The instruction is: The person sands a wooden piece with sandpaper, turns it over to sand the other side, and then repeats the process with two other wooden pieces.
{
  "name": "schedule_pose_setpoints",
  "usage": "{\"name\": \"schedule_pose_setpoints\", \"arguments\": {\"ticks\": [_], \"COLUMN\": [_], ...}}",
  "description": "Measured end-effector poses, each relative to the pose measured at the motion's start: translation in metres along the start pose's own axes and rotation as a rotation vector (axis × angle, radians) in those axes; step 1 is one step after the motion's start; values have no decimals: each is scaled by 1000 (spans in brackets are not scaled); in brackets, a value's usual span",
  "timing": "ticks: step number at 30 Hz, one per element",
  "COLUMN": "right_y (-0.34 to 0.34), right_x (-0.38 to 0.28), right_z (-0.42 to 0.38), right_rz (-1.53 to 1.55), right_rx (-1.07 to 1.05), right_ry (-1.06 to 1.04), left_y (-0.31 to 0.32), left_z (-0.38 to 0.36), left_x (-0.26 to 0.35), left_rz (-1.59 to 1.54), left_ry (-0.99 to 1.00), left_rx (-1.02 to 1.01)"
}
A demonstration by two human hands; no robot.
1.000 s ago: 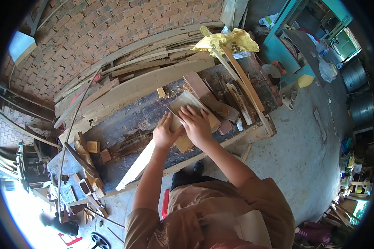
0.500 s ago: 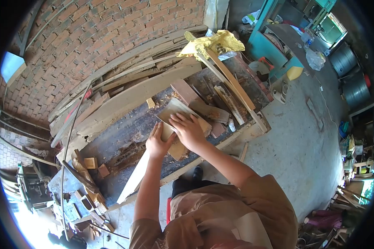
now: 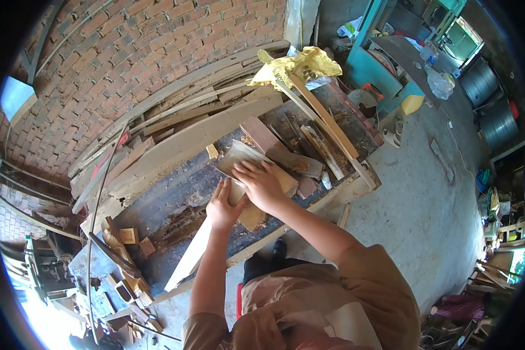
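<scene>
A long pale wooden board lies slantwise over the near side of the workbench. My left hand grips its upper part, thumb on the right side and fingers on the left. Just beyond it, my right hand presses a thin grey-brown sheet, which looks like sandpaper, down over the board's far end. The fingers of that hand lie close together on the sheet, and its underside is hidden. Under my right wrist, a light wood block rests on the bench.
Reddish and brown planks lie right of my hands. Two long strips cross the bench near a yellow sack. Stacked timber lines the brick wall. Wood offcuts sit at the left, beside a thin upright rod.
My right hand and the sheet have shifted slightly left and toward me along the board. My left hand keeps its hold in nearly the same place.
</scene>
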State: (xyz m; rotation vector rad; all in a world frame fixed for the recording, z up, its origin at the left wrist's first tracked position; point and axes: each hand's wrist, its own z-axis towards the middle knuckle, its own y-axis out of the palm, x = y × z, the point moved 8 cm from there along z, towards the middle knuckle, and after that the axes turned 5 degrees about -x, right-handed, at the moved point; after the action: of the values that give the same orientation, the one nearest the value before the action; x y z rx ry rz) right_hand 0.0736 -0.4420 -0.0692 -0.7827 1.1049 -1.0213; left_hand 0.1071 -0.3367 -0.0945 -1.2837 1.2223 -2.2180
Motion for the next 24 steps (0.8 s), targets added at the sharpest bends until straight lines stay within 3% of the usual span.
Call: {"name": "schedule_pose_setpoints", "arguments": {"ticks": [4,10,18,24], "right_y": [16,-18,5,-20], "right_x": [0,3,-4,-5], "right_z": [27,-40,17,-42], "right_rz": [30,0,32,0], "right_rx": [-46,25,22,43], "right_ry": [26,-1,-19,-28], "left_y": [1,-3,-2,-3], "left_z": [0,-1,-1,-1], "left_x": [-3,2,-1,-2], "left_rz": [-11,-10,0,-39], "left_ry": [-26,-32,-1,-37], "left_rx": [-24,-2,-20,-40]}}
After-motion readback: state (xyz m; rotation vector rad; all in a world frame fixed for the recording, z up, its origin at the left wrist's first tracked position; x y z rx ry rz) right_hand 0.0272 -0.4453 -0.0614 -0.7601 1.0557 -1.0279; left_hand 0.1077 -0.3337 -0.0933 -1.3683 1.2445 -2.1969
